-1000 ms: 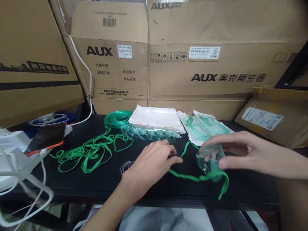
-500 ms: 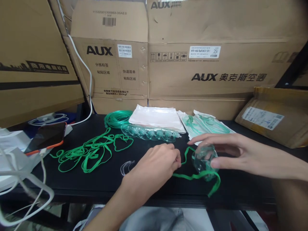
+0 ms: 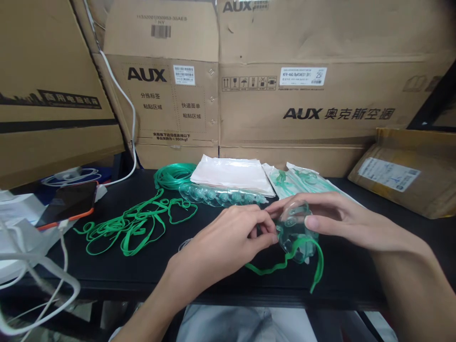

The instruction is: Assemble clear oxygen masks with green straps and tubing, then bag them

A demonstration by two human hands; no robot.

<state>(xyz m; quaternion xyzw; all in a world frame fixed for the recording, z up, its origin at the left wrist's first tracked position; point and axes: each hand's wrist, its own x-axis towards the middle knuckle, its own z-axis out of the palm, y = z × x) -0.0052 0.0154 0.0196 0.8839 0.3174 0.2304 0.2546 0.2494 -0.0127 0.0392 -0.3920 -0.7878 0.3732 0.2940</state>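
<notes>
My right hand [image 3: 342,218] holds a clear green-tinted oxygen mask [image 3: 292,228] just above the black table, thumb on the near side and fingers behind it. At the mask's left edge, my left hand [image 3: 228,237] is closed in a pinch on a green elastic strap; the bit between the fingertips is mostly hidden. More of that strap [image 3: 263,272] curves out from under my left hand, crosses the mask's lower part and hangs down at its right.
Behind my hands lie stacked clear masks [image 3: 221,195], white packets [image 3: 231,173], coiled green tubing [image 3: 173,175] and bagged masks [image 3: 309,180]. Loose green straps [image 3: 131,225] spread at left, near a phone [image 3: 71,202] and white cables. A cardboard box [image 3: 402,166] stands at right.
My left hand has moved right and slightly up to the mask's edge. My right hand and the mask have shifted slightly left, so both hands now meet there.
</notes>
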